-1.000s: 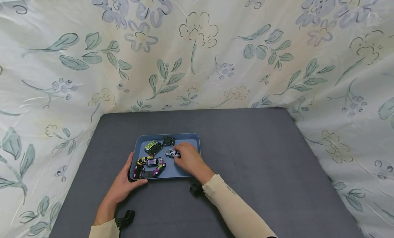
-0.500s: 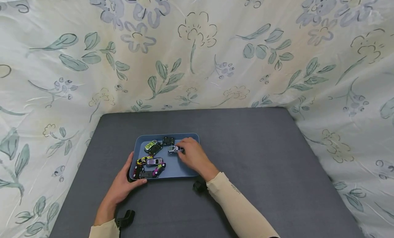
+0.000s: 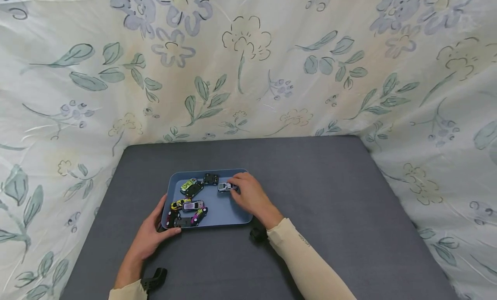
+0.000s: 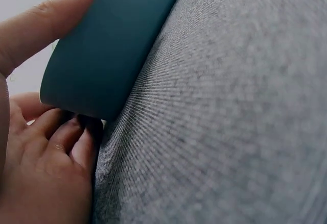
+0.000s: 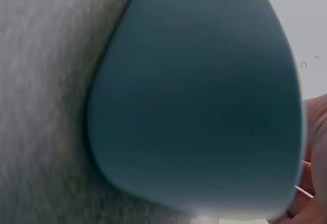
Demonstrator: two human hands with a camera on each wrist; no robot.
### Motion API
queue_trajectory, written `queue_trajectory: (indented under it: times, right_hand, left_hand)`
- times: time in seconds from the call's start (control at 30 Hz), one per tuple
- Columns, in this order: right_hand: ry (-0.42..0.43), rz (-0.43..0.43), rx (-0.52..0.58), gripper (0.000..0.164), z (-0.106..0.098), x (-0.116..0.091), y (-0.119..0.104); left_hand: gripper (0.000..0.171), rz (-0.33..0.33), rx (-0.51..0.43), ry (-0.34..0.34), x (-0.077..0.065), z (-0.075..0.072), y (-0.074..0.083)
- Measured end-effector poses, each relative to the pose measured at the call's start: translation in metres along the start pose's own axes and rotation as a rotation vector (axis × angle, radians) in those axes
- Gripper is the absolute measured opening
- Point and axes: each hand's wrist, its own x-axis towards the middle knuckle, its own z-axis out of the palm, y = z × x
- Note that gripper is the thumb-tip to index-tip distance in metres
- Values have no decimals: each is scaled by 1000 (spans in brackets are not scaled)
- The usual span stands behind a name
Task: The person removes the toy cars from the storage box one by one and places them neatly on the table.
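A blue tray [image 3: 229,211] lies on the grey table with several toy cars inside. My left hand [image 3: 149,237] grips its near left corner, thumb on the near rim and fingers along the left side. In the left wrist view, the thumb lies against the tray wall [image 4: 110,45] and the other fingers bend at its corner. Inside the tray, my right hand [image 3: 254,196] pinches a small silver-white toy car [image 3: 224,187] by its right end; the fingertips cover that end. The right wrist view shows mostly tray wall [image 5: 199,96], with part of the right hand [image 5: 318,147] behind it.
Left of the pinched car stand a dark toy car [image 3: 211,179] and a green-and-black one [image 3: 192,188]. A yellow car [image 3: 180,204], a silver striped car [image 3: 193,205] and a pink-and-black car [image 3: 199,215] cluster front left. Floral cloth [image 3: 248,97] hangs behind the table.
My right hand has slid the silver-white car right and slightly toward the tray's far side. The left hand keeps its hold on the corner, and the other cars stay in place.
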Motion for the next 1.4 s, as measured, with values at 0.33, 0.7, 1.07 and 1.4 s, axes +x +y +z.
queue_trajectory:
  times: [0.33,0.7,1.07,1.4]
  right_hand:
    - [35,20,3,30,-6,-3,12]
    - [60,52,7,30,-16,-7,28]
    - [85,72,37,28,-30,-8,44]
    - [125,58,22,27,-37,-9,55]
  left_hand:
    - [120,1,-25,5,0,1,-4]
    - [119,-9,-42,2,1,1,-2]
    - [119,-30,-16,-6,2,-2,-3]
    - [118,-24,-27,-5,2,-1,-3]
